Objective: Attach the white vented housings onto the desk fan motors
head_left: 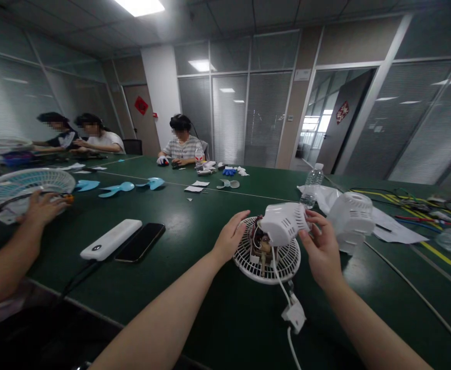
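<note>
A white fan grille (291, 263) lies on the green table in front of me, with an exposed fan motor (263, 247) on it. My right hand (321, 249) grips a white plastic fan motor cover (283, 224) by its right end, tilted above the motor. At the grille's left edge is my left hand (230, 240), fingers stretched out; whether it touches the grille I cannot tell. A white cord (277, 270) runs down from the cover to a white block-shaped piece (295, 313) at the front.
Right of my hand stands another white housing (350, 221), near a water bottle (313, 186). Left lie a power bank (111, 239), a phone (141, 242) and blue fan blades (117, 189). A co-worker's hand (42, 210) touches another fan grille (28, 187). Cables lie far right.
</note>
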Action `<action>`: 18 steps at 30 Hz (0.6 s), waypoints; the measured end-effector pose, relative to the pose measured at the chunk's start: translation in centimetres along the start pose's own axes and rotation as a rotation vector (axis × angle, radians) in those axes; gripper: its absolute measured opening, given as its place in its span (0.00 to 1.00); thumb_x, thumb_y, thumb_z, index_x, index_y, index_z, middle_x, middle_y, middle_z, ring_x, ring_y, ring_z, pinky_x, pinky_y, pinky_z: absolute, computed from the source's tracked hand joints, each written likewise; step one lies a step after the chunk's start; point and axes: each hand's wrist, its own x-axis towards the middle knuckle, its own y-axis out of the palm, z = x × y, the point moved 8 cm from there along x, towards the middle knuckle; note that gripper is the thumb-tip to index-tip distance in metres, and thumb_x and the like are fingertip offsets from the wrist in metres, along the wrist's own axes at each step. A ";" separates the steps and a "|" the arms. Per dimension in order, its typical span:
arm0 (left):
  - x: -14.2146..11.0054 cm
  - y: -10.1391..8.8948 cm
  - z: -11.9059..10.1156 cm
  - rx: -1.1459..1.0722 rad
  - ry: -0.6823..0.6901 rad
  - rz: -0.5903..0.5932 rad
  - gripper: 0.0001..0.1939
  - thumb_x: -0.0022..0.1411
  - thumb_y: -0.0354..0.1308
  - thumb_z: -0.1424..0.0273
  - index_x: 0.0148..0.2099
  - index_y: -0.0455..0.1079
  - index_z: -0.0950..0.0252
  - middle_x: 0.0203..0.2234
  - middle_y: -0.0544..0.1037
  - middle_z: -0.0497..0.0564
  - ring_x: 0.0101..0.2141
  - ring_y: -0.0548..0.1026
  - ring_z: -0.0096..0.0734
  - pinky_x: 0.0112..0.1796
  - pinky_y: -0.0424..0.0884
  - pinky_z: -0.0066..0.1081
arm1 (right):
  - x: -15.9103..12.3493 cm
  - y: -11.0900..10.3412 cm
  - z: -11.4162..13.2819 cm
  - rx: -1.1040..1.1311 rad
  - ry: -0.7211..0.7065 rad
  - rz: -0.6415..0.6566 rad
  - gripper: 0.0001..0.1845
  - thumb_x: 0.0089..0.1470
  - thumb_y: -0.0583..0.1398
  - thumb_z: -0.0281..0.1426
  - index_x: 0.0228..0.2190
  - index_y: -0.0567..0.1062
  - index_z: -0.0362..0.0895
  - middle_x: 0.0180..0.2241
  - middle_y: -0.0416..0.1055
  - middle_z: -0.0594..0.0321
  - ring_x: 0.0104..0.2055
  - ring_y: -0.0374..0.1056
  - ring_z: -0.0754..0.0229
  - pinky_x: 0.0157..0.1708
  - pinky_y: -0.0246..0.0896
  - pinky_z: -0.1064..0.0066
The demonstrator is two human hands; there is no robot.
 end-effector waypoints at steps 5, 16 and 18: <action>-0.5 0.7 -2.8 0.007 0.145 0.094 0.24 0.68 0.43 0.59 0.64 0.56 0.58 0.62 0.59 0.51 0.61 0.57 0.37 0.62 0.52 0.39 | 0.2 -0.8 1.1 -0.001 -0.070 -0.072 0.17 0.49 0.64 0.30 0.41 0.66 0.50 0.57 0.59 0.57 0.59 0.59 0.49 0.53 0.58 0.55; -0.6 1.6 -2.9 -0.090 0.139 0.153 0.28 0.67 0.44 0.55 0.66 0.51 0.57 0.64 0.55 0.51 0.63 0.54 0.40 0.62 0.50 0.42 | 0.4 -0.7 0.7 0.123 -0.015 -0.056 0.17 0.51 0.63 0.30 0.43 0.66 0.51 0.57 0.61 0.57 0.59 0.59 0.49 0.55 0.57 0.52; -0.7 1.7 -2.8 -0.113 0.124 0.157 0.28 0.67 0.44 0.55 0.66 0.50 0.56 0.64 0.55 0.51 0.63 0.54 0.41 0.62 0.50 0.43 | 0.4 -0.4 0.7 0.120 -0.018 -0.025 0.17 0.52 0.62 0.30 0.44 0.66 0.51 0.57 0.61 0.57 0.59 0.59 0.49 0.56 0.55 0.51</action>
